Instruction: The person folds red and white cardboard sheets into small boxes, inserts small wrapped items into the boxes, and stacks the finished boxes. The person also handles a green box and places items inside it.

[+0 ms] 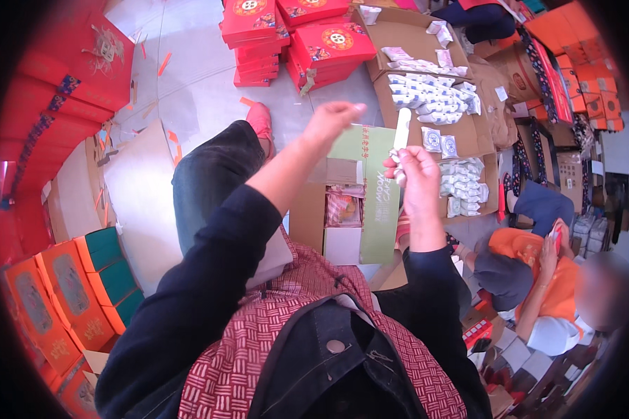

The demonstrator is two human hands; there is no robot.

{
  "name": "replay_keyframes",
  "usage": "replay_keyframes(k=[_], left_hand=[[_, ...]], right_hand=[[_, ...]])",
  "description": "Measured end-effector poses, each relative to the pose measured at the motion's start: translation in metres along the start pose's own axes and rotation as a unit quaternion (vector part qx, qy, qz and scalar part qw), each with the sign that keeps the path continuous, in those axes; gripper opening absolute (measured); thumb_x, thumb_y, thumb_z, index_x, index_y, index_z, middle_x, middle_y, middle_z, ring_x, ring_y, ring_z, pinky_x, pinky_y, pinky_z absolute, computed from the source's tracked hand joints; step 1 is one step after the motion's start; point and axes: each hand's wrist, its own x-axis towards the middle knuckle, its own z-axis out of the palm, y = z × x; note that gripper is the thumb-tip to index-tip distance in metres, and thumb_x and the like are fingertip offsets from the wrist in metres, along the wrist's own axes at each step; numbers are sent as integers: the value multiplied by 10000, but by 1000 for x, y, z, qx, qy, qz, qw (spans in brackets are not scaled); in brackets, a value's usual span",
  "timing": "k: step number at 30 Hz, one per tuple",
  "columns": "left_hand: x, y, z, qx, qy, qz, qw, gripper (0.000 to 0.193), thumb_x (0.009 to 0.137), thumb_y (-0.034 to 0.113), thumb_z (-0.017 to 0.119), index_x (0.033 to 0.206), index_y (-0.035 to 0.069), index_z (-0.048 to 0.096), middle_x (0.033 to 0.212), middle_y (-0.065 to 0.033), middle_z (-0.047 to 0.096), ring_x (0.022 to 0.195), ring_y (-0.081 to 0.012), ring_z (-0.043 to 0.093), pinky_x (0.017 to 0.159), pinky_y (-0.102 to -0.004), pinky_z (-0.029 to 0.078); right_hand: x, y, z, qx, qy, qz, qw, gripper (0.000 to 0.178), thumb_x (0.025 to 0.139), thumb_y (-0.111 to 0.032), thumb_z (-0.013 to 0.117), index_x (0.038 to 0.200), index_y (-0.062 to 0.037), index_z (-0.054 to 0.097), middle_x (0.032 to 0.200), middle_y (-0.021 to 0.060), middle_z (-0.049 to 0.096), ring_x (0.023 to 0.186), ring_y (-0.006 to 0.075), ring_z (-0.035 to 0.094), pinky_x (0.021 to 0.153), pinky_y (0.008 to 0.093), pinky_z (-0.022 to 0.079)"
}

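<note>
My right hand (416, 171) is closed with its fingertips pinching a narrow white strip (402, 131) that points away from me; small white bits show at its lower end, and its exact kind is unclear. My left hand (330, 124) hovers to the left of the strip, smeared by motion, so its fingers cannot be read clearly. Below both hands lies an opened green carton (374, 237) with printed lettering on its flap. Inside it sits a clear-wrapped reddish packet (343, 209), next to white and brown compartments.
Right of the carton, cardboard boxes (391, 98) hold rows of small white packets (433, 98). Red gift boxes (332, 45) are stacked ahead. More red boxes (63, 105) and orange boxes (66, 300) line the left. A person in orange (521, 244) sits at the right.
</note>
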Motion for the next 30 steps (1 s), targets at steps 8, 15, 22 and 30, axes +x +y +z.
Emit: replay_keyframes(k=[8,15,22,30], left_hand=[[-98,18,42,65,-143,57,986,80,830,76,635,798,6,611,689,6,562,635,-75,504,603,-228,418],[-148,31,57,216,-146,57,964,99,826,80,628,816,-13,594,660,-12,562,590,-71,495,535,-231,404],[-150,27,65,-231,-10,56,971,110,929,34,454,956,-61,504,886,-156,608,760,-201,626,726,-308,544],[-161,-45,63,-177,39,-43,983,102,917,45,482,992,-18,511,853,-119,617,743,-192,624,690,-301,532]], right_hand=[[-62,12,0,-84,-7,-87,993,137,839,-126,655,814,5,620,720,13,623,631,48,535,588,200,433],[-86,-6,-13,-75,25,-123,989,130,815,-105,675,811,9,614,720,0,599,656,47,527,598,199,428],[-104,25,11,320,107,-96,936,97,881,-135,594,840,-57,553,746,17,555,652,104,536,626,251,460],[-104,58,47,333,128,-17,934,333,960,-292,465,1064,14,547,958,76,607,825,148,593,707,281,495]])
